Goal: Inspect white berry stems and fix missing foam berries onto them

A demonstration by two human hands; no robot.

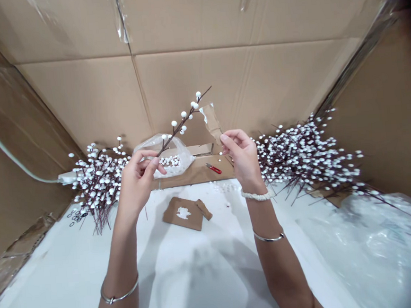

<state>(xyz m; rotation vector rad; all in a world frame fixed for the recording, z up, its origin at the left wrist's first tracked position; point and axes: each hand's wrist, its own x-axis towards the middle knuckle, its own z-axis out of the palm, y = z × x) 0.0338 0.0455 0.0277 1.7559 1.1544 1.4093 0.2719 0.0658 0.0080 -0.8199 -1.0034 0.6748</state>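
My left hand (pixel 141 175) pinches the lower end of a dark brown berry branch (pixel 179 126), which slants up to the right and carries several white berries. Between the thumb and fingers of my right hand (pixel 240 151) is a torn cardboard strip (pixel 210 124) with white stuff on its upper end. That end is close to the upper part of the branch; whether they touch I cannot tell. Below on the white table lies a cardboard piece (pixel 170 212) with a white patch of glue or paste, and a small cardboard scrap (pixel 204 209) rests at its right edge.
A clear plastic bag (pixel 182 151) of loose white berries stands at the back, beside red-handled thread snips (pixel 213 168). Berry branches are heaped at left (pixel 100 176) and right (pixel 298 154). Clear plastic wrap (pixel 376 245) covers the right side. Cardboard walls (pixel 192 74) enclose the table.
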